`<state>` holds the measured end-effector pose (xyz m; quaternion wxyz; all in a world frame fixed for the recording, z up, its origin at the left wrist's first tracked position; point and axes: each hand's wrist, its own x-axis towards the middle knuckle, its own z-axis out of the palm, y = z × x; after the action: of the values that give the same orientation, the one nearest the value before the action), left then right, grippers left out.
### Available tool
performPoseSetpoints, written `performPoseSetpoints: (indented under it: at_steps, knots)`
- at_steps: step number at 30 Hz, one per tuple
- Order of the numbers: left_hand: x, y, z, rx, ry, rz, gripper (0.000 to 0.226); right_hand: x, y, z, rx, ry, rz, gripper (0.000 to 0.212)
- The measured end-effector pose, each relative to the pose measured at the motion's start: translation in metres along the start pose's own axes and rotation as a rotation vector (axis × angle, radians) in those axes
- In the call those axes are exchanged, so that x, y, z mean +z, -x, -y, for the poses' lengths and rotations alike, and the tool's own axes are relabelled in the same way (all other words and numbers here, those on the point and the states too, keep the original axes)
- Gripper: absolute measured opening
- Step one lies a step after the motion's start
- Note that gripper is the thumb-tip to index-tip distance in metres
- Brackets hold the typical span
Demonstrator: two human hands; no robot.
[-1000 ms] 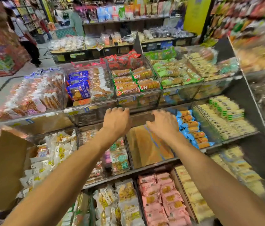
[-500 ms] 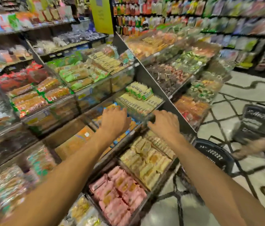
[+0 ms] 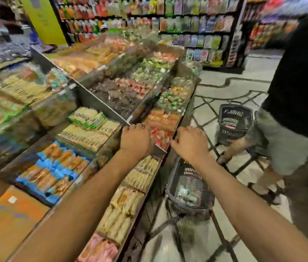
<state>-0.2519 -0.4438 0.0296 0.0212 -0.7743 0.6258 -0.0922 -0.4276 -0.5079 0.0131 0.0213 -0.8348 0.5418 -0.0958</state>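
Reaching forward a little apart, the left hand (image 3: 136, 140) and right hand (image 3: 191, 144), fingers loosely bent and empty, hover at a bin of red-wrapped sweets (image 3: 161, 133) lying just ahead between them, the left nearer.

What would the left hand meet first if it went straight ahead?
Probably the orange and red sweets lying just ahead of the left hand, though depth is unclear in this blurred view.
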Motion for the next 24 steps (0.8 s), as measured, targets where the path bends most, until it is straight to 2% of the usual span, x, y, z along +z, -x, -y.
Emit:
performPoseSetpoints:
  at_steps: [12,20,24]
  knots:
    - [0.055,-0.128,-0.100,0.204,0.067,0.117,0.044,0.054,-0.069,-0.111,0.213,0.022,0.063,0.055]
    - [0.130,-0.225,-0.126,0.321,0.071,0.154,0.045,0.115,-0.145,-0.154,0.344,0.034,0.177,0.050]
    - [0.182,-0.258,-0.144,0.366,0.071,0.240,0.050,0.163,-0.170,-0.171,0.392,0.050,0.233,0.048]
